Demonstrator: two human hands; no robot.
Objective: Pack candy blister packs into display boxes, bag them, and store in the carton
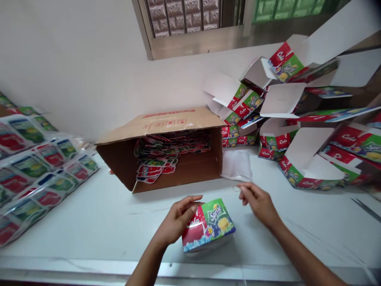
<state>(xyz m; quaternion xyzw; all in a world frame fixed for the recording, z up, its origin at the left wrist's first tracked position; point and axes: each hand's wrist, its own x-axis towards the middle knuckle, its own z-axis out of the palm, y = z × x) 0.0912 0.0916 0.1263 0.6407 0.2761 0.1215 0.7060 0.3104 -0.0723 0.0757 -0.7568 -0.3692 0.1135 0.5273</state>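
Note:
My left hand grips the left end of a stack of printed Cola and Sprite packs that rests on the white table near its front edge. My right hand hovers just right of and behind the stack, its fingertips pinched on a thin rubber band. A small clear plastic bag lies just beyond that hand.
A brown cardboard box lies on its side behind the hands, with several flat printed packs inside. Wrapped bundles of packs line the left side. Folded open printed cartons pile up at the right. A window sits above the white wall.

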